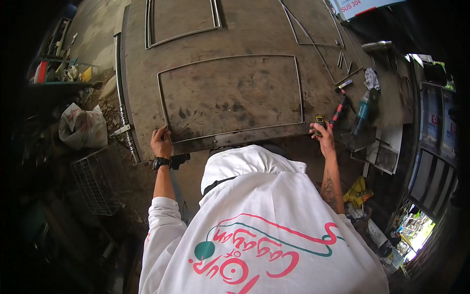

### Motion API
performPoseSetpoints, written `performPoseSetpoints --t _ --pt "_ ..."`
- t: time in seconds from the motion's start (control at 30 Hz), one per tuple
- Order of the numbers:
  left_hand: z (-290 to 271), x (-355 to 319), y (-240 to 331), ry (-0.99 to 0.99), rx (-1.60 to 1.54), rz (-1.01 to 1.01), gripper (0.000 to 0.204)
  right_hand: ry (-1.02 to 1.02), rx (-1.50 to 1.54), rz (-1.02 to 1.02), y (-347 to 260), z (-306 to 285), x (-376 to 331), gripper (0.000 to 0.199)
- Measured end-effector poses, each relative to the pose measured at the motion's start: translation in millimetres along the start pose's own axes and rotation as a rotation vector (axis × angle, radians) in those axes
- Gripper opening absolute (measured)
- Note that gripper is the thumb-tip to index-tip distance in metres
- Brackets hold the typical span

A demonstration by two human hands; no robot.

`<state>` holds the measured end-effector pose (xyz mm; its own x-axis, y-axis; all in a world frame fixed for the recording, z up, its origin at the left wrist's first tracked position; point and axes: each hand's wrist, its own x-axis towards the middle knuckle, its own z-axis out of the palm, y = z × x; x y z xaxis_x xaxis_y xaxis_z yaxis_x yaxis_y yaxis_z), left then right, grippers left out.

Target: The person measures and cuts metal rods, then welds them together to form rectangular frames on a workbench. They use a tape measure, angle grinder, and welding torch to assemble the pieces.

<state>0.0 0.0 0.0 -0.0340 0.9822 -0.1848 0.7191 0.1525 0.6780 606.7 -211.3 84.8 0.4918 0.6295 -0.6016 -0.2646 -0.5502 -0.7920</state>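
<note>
Dressed in a white printed long-sleeved shirt (274,196), with a black wristwatch (160,162) on the left wrist; resting the left hand (161,142) at the near left corner of a thin metal-rod frame (300,90), fingers bent, impossible to tell whether pinched shut on anything; gripping a yellow-and-black tape measure (319,121) in the closed right hand (323,138), just beside the near right corner; apparently at the measuring step, along the near side, with any drawn blade too fine to make out; likely calls next for keeping the left end steady and reading the length at the right; laid flat on a stained worktable (245,45), right of centre, near the edge; farther right, a red-and-black tool handle (337,112), a teal power tool (362,111) and a crumpled cloth (371,79); beyond, at far left, another rod frame (183,38).
</note>
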Motion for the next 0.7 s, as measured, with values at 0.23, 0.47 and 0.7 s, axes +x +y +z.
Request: performPoseSetpoints --t 0.23,0.47,0.7 --pt "9.2 -1.5 0.9 0.019 -0.082 0.038 0.026 -0.020 0.179 -0.008 2.3 -3.2 -14.4 0.035" --pt "5.8 -9.4 22.0 0.060 -0.168 -0.081 0.032 -0.363 0.308 0.006 -29.3 38.7 -11.8 0.034" --pt "54.9 -76.4 192.5 -0.885 -0.891 -0.247 0.037 -0.779 -0.661 -0.304 -75.5 169.5 -39.4 0.055"
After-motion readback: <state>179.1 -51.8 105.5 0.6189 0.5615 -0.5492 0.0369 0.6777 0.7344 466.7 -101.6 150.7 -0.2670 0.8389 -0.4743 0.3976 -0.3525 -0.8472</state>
